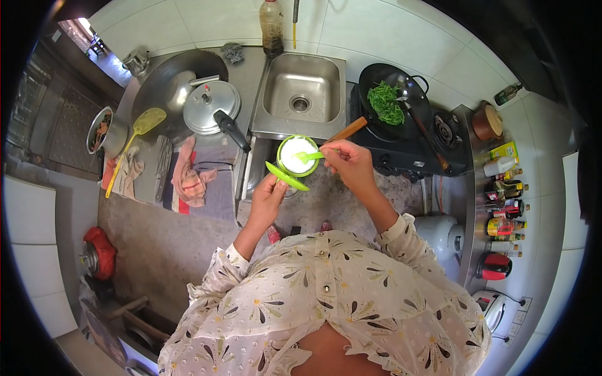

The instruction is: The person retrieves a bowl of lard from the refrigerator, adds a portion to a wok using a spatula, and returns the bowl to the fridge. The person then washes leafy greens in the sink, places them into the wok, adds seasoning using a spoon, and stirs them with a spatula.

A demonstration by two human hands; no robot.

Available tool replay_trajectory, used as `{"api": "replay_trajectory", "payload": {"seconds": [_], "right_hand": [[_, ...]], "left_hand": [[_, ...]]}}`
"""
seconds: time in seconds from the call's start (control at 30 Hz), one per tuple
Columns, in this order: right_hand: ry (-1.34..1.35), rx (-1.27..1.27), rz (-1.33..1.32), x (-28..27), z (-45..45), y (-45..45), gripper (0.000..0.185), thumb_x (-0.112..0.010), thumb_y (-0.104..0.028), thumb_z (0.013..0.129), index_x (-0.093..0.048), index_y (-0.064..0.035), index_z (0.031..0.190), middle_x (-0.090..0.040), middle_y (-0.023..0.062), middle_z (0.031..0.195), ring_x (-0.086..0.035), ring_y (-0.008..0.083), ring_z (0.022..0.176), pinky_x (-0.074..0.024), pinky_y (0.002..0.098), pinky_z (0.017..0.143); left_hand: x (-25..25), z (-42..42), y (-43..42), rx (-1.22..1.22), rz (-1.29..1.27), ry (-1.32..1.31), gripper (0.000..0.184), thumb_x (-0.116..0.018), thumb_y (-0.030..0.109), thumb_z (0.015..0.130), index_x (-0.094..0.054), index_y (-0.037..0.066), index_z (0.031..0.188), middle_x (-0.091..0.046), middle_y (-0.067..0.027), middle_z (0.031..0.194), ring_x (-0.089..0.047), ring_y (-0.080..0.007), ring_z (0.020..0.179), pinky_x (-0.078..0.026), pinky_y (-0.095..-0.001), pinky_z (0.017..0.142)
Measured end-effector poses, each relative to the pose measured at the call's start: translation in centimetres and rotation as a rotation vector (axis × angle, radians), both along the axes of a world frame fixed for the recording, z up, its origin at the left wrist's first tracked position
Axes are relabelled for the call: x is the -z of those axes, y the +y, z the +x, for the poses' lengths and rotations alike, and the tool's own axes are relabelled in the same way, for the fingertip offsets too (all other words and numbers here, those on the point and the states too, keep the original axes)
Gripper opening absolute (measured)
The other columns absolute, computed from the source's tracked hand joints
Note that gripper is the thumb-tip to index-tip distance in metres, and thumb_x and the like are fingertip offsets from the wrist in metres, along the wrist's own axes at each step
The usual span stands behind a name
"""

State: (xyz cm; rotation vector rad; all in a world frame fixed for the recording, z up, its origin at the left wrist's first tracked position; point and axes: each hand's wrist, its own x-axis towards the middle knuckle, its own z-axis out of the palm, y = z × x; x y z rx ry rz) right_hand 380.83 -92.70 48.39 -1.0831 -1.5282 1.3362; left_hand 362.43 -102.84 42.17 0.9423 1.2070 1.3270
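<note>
My left hand (268, 197) grips a green-rimmed jar (280, 161), its green lid (290, 178) flipped open toward me. White granules (292, 149) fill the jar; I cannot tell whether they are salt or sugar. Pinched in my right hand (348, 161) is a small green spoon (311, 156), its bowl over the granules inside the jar's mouth. Beyond my right hand, a black wok (371, 75) with a wooden handle (348, 130) sits on the stove. Cooked-looking leafy greens (385, 104) and a long-handled spatula (421, 125) lie in it.
A steel sink (266, 94) lies ahead, beside a pressure cooker (204, 113) on the left counter. A yellow slotted turner (148, 121), cloths (191, 175) and a steel pot (115, 135) are farther left. Bottles (505, 208) line the right shelf, near a gas cylinder (439, 230).
</note>
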Motion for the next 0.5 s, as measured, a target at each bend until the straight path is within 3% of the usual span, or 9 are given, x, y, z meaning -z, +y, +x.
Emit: {"api": "replay_trajectory", "payload": {"seconds": [0.23, 0.5], "right_hand": [[0.095, 0.073, -0.152, -1.2, 0.8, 0.2, 0.012, -0.065, -0.011, 0.085, -0.066, 0.0001, 0.090, -0.061, 0.0017, 0.065, -0.050, 0.0048, 0.052, -0.0369, 0.0172, 0.047], [0.417, 0.179, -0.313, -0.4, 6.4, 2.9, 0.011, -0.061, -0.009, 0.085, -0.066, -0.0002, 0.090, -0.060, 0.0020, 0.066, -0.048, 0.0061, 0.051, -0.0358, 0.0183, 0.045]], "left_hand": [[-0.1, 0.4, 0.0, -0.013, -0.016, -0.014, 0.016, -0.051, 0.019, 0.096, -0.058, 0.006, 0.100, -0.047, 0.0062, 0.073, -0.036, -0.0008, 0.057, -0.029, -0.0175, 0.049], [-0.6, 1.6, 0.4, -0.049, -0.071, 0.000, 0.012, -0.049, 0.014, 0.095, -0.056, 0.004, 0.091, -0.048, 0.0049, 0.072, -0.039, -0.0031, 0.058, -0.031, -0.0202, 0.050]]}}
